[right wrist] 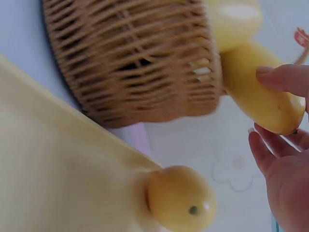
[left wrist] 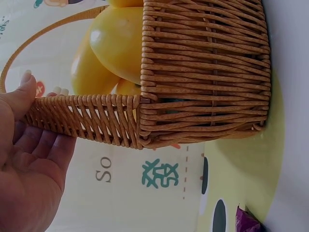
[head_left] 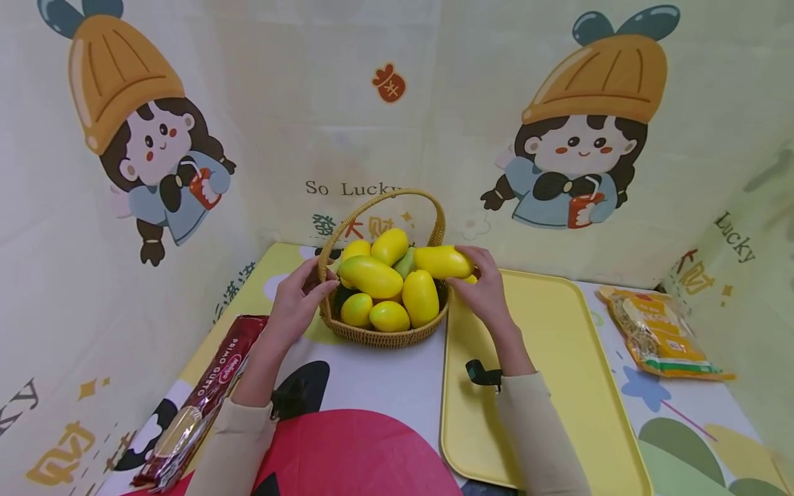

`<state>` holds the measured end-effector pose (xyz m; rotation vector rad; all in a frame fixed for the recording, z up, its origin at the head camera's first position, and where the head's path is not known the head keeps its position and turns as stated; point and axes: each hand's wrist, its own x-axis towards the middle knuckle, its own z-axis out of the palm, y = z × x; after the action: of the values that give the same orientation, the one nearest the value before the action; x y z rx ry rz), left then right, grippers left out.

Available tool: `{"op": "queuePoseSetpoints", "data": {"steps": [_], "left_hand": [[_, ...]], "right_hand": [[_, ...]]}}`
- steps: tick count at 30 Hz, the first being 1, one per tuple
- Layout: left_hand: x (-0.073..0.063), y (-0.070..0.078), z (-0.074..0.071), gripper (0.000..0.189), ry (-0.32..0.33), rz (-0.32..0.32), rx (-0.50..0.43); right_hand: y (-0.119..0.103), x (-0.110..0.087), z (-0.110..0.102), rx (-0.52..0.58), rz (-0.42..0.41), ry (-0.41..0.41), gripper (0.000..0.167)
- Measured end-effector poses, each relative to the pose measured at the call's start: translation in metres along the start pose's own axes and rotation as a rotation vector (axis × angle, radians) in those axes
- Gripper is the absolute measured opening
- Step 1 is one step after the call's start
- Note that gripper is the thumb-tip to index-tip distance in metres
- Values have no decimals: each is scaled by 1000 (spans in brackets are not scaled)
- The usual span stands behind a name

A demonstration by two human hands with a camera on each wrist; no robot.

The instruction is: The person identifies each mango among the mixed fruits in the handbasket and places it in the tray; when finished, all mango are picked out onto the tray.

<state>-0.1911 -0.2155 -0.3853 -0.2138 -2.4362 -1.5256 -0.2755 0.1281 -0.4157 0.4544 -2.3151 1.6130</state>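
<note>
The right hand [head_left: 484, 286] is grasping a long yellow fruit [head_left: 439, 262] between thumb and fingers, over the right rim of the basket [head_left: 384, 337], in the middle of the head view. The left hand [head_left: 294, 296] is pinching the basket handle [left wrist: 96, 116] at its left foot. More yellow fruits [head_left: 371, 277] are lying inside. One round fruit [right wrist: 181, 198] is resting on the tray [head_left: 546, 331], lower middle of the right wrist view. A dark red packet [head_left: 207, 396] is lying lower left, an orange bag [head_left: 660, 334] at right.
</note>
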Motion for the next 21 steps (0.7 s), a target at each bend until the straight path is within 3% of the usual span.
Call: {"op": "queuePoseSetpoints", "data": {"steps": [4,9,11,15,21], "left_hand": [[0,-1,0,43,0,-1,-1],[-1,-2,0,42,2,2,3],[-1,-2,0,41,4,2,3],[-1,-1,0,39,2,-1,-1],[1,0,0,39,-4,-8,-1]], "right_hand": [[-13,-4,-15,52,37,-1,57],[-34,-14,-34,13,59,11,57],[-32,-17,-41,-2,81,25,58],[-21,-19,-54,-44,129,53,59],[24,-19,-73,-75,211,151,63]]}}
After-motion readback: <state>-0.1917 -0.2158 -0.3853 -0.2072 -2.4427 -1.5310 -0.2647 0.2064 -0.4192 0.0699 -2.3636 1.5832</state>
